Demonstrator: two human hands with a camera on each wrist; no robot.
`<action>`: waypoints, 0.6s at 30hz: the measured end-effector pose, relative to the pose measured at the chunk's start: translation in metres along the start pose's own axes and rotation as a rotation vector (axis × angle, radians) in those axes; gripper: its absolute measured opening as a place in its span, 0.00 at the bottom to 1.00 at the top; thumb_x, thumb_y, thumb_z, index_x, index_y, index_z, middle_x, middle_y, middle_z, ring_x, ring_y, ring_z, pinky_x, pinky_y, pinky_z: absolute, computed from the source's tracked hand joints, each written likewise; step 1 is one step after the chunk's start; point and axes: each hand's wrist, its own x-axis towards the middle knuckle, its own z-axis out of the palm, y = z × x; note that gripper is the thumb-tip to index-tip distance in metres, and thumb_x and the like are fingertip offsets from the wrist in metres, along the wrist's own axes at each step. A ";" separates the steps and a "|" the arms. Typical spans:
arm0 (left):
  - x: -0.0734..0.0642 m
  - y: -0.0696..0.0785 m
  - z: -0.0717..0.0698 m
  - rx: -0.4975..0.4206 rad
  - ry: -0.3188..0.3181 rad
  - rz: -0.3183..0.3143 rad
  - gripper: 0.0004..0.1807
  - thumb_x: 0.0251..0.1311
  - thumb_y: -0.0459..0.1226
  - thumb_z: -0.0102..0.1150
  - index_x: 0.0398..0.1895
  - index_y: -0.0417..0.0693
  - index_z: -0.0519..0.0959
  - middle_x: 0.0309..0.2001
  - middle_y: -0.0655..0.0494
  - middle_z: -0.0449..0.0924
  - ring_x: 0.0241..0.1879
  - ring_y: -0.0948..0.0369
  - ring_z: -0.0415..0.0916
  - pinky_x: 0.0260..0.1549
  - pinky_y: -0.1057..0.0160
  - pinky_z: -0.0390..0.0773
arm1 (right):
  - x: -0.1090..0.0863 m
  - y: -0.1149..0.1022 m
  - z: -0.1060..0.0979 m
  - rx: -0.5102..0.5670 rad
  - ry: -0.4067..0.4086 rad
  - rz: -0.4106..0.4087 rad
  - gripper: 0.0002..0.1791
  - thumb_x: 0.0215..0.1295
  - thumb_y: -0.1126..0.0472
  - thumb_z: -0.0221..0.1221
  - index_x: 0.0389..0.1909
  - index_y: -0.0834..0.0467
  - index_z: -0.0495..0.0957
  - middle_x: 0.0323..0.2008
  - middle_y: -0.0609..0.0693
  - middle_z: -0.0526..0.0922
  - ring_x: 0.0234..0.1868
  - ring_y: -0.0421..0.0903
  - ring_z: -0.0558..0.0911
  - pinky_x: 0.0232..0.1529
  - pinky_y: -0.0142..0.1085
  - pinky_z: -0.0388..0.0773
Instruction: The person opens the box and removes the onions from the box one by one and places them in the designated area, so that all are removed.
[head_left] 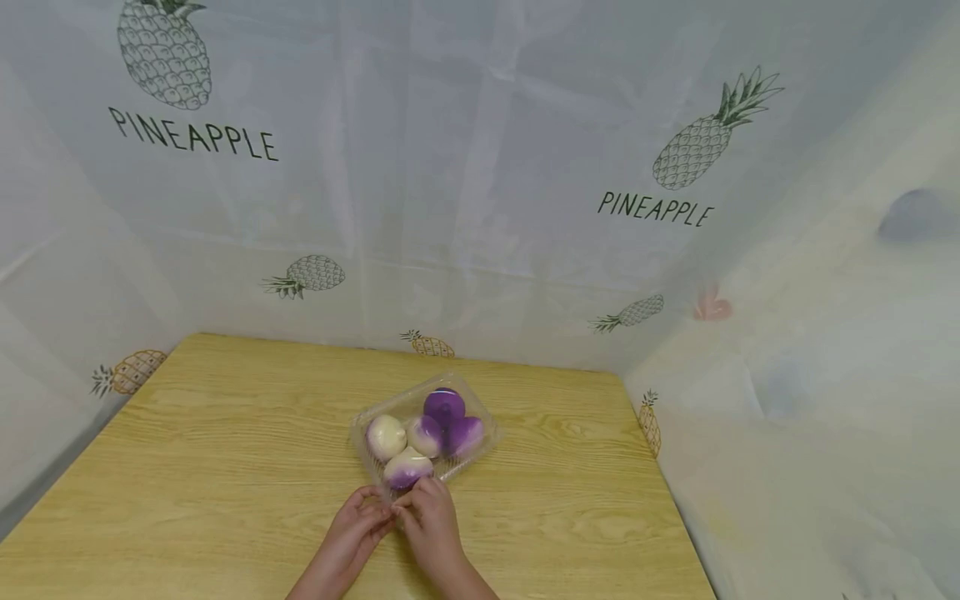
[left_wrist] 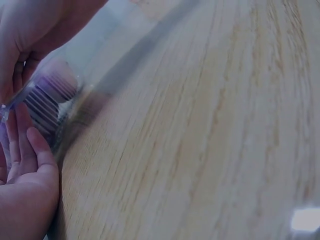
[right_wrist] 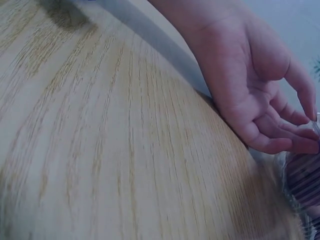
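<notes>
Pinching near corner of clear container (head_left: 411,405): right hand (head_left: 433,523). Left hand (head_left: 356,527) at same corner, grip unclear; container's bulk beyond both.

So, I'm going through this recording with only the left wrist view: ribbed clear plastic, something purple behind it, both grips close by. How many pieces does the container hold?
Observer: The head view shows five rounded pieces in cream and purple inside the clear container.

Reviewer: And which part of it are the grips working at? My view cuts most of it off.

Observer: Seen from the head view, the left grip and right grip come together at the corner nearest the person.
</notes>
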 end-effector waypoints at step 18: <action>0.003 -0.004 0.001 0.003 0.034 0.051 0.15 0.65 0.21 0.47 0.49 0.43 0.63 0.40 0.56 0.82 0.42 0.65 0.78 0.47 0.67 0.79 | -0.002 -0.004 0.007 -0.017 0.051 -0.013 0.07 0.50 0.64 0.71 0.24 0.54 0.81 0.27 0.39 0.71 0.33 0.37 0.69 0.39 0.22 0.67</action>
